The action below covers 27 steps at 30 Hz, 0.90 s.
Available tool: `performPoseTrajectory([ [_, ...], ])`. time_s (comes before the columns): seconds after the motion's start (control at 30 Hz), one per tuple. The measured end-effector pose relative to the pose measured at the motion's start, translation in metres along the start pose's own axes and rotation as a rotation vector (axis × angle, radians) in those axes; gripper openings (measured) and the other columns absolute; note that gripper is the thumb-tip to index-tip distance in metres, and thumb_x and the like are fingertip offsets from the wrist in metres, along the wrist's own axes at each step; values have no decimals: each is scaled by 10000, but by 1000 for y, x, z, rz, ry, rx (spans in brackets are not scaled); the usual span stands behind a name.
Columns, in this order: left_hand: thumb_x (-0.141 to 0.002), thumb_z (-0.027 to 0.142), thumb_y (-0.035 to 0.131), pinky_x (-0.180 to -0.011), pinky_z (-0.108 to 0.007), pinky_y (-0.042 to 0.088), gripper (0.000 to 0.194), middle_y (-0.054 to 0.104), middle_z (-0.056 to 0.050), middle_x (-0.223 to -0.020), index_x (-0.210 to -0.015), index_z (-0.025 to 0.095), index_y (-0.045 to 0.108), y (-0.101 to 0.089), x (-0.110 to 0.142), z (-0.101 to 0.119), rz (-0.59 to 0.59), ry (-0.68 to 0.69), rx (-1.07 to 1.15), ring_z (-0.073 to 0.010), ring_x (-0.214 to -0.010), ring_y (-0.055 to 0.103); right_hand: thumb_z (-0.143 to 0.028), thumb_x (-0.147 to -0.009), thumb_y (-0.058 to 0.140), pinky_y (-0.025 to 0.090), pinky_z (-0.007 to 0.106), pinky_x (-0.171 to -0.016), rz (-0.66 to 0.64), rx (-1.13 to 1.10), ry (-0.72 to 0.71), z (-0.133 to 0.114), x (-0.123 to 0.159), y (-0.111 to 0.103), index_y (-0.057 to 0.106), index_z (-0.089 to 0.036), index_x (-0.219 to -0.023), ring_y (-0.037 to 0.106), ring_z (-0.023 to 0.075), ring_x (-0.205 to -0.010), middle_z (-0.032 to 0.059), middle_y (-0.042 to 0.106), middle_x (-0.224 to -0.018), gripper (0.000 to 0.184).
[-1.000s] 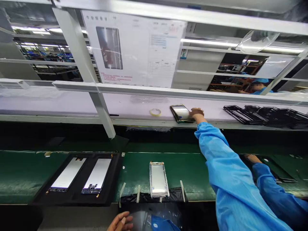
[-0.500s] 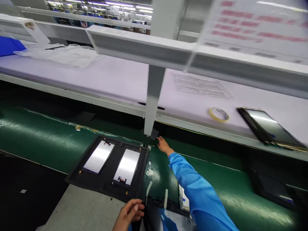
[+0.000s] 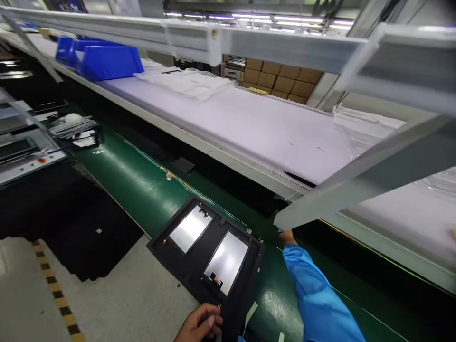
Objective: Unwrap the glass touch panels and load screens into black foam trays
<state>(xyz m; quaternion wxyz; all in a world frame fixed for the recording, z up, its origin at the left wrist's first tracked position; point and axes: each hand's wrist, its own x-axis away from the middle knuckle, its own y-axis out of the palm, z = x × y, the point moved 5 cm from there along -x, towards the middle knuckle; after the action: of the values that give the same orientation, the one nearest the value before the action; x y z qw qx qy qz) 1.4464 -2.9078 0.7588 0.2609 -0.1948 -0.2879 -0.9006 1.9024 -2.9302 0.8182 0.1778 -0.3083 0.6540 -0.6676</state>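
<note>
A black tray lies on the green conveyor belt, partly overhanging its near edge. It carries two flat screen panels, one on the left and one on the right. My left hand is at the bottom of the view, its fingers curled on the tray's near corner. My right arm, in a blue sleeve, reaches across the belt past the tray's far right corner. Only the wrist end of my right hand shows; its fingers are hidden under a slanted white frame post.
Behind the belt runs a long pale shelf with white sheets and blue bins. Cardboard boxes are stacked further back. A machine panel and loose parts sit at the left. Grey floor with a striped line lies below.
The view has swung left, so the tape roll and stacked panels on the shelf are out of sight. My right hand moved from the shelf down to the tray's far corner. My left hand moved onto the tray's near corner.
</note>
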Motion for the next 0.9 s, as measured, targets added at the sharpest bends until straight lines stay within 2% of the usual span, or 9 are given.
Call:
performPoseTrajectory([
  [0.1,-688,741,731,-780,-354,471,648,733,-108,-984,-1012,180,708,3,7,8,-55,41,-40,-227,-857,686,-62,-873,443,528,388,-930,-46,80,100,18,29,-18,644,-87,-1263,709,296,-1071,251,723,-1092,439],
  [0.17,-719,722,716,-792,-360,479,630,734,-115,-994,-1028,173,698,3,15,13,-89,72,-62,-230,-869,691,-49,-901,382,542,393,-871,-47,118,215,34,71,-23,603,-24,-1272,728,305,-1018,276,722,-1032,433],
  [0.33,-732,672,731,-805,-382,499,595,734,-138,-1015,-1028,158,682,1,38,16,-171,99,-97,-233,-873,692,-174,-981,317,556,400,-744,119,141,416,49,251,-18,531,-43,-1348,750,312,-827,223,735,-879,444],
  [0.43,-740,642,753,-881,-439,503,626,707,-187,-1148,-1126,156,667,15,57,19,-293,77,-116,-276,-986,688,-286,-1000,346,545,367,-619,296,106,349,9,357,-13,552,-74,-1347,723,283,-657,177,738,-816,455],
  [0.57,-676,610,835,-1065,-517,416,927,442,-222,-1540,-1450,250,473,48,88,41,-482,59,29,-353,-1349,508,-282,-1018,342,591,368,-660,589,-41,106,-106,435,-5,554,-109,-1382,745,258,-741,185,746,-1089,455],
  [0.63,-685,597,836,-1113,-520,378,947,420,-196,-1568,-1481,273,438,53,98,61,-469,117,163,-355,-1409,445,-251,-1021,339,609,426,-856,666,-175,-75,-172,446,-3,508,-152,-1450,727,288,-1035,179,671,-1300,472],
  [0.7,-725,572,812,-1129,-502,376,826,570,-186,-1443,-1413,215,525,36,99,83,-316,201,290,-349,-1359,505,-261,-1013,379,548,510,-1027,619,-319,-268,-231,441,-4,479,-220,-1491,592,315,-1289,143,585,-1428,489],
  [0.8,-699,516,838,-1105,-485,426,686,729,-167,-1184,-1225,123,642,-31,89,114,-17,231,420,-348,-1212,626,-330,-987,491,505,544,-1093,366,-475,-518,-296,406,-18,487,-293,-1487,510,312,-1375,92,559,-1463,502],
  [0.9,-636,435,896,-1053,-486,492,642,763,-155,-1094,-1137,112,659,-128,76,149,132,182,513,-350,-1121,682,-364,-999,476,513,501,-1084,273,-501,-548,-342,321,-50,510,-271,-1464,576,280,-1308,98,613,-1404,475],
])
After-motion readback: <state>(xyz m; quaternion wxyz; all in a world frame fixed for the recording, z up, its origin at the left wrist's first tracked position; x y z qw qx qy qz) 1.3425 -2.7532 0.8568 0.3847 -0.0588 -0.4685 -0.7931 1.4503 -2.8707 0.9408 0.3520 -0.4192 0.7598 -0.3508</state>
